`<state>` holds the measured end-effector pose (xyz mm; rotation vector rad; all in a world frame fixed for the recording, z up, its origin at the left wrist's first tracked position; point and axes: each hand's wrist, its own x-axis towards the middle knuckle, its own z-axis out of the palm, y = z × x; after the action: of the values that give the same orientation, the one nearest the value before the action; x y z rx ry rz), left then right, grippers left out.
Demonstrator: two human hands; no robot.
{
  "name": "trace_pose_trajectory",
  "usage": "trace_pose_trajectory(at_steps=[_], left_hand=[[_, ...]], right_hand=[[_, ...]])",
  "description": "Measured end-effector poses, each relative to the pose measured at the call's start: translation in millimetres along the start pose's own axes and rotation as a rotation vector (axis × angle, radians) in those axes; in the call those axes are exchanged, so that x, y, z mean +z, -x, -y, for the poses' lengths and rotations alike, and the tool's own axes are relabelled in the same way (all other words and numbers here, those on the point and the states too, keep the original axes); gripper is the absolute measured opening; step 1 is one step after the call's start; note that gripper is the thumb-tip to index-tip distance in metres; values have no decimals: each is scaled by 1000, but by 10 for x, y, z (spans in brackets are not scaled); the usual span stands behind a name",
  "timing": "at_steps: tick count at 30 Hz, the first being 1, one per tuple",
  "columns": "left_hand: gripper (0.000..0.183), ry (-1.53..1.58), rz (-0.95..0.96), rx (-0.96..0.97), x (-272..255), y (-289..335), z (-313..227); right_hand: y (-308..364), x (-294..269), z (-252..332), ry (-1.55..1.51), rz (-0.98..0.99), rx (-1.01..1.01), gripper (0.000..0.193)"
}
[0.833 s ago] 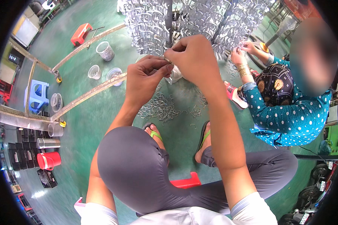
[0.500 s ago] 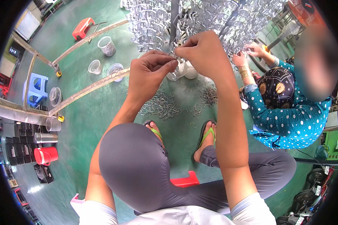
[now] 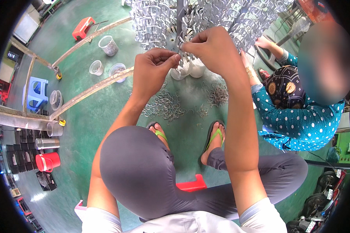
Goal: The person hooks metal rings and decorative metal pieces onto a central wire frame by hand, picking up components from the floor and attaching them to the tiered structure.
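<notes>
Many curved silver metal parts (image 3: 153,25) hang in dense rows in front of me. At their lower middle, my left hand (image 3: 154,70) is closed, thumb and forefinger pinched together; what they hold is too small to make out. My right hand (image 3: 213,52) is slightly higher, pinching a small silver metal piece (image 3: 181,40) beside a dark upright bar (image 3: 179,19). Both sets of fingertips are close together. Below them are white rounded containers (image 3: 181,72). A pile of loose metal hooks (image 3: 167,105) lies on the floor, with a darker pile (image 3: 217,95) to its right.
A person in a dotted teal top (image 3: 295,124) sits at right, hands by the hanging parts. A wheeled frame (image 3: 93,91) stands at left, near clear tubs (image 3: 108,46), a blue stool (image 3: 37,93) and a red bucket (image 3: 48,161). A red stool (image 3: 192,184) is beneath me.
Both my hands have shifted slightly upward in the picture, still pinched near each other. The person at right has moved their hands, and one now reaches farther up.
</notes>
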<state>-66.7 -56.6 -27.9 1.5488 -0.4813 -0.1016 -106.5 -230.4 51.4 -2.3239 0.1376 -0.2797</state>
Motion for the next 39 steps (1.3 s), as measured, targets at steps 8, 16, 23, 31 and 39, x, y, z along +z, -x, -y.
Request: trace_pose_trajectory(at_steps=[8, 16, 23, 31, 39], left_hand=[[22, -66, 24, 32, 99, -178, 80], [22, -75, 67, 59, 124, -382, 178], [26, -107, 34, -44, 157, -307, 154], [35, 209, 63, -187, 5, -155, 385], [36, 177, 72, -352, -59, -19, 633]], right_hand=[[259, 546, -884, -16, 20, 124, 49], [252, 1117, -1071, -315, -254, 124, 31], [-17, 1321, -1187, -238, -472, -101, 16], [-158, 1440, -1243, -223, -543, -144, 17], [-164, 1377, -1349, -136, -485, -161, 21]])
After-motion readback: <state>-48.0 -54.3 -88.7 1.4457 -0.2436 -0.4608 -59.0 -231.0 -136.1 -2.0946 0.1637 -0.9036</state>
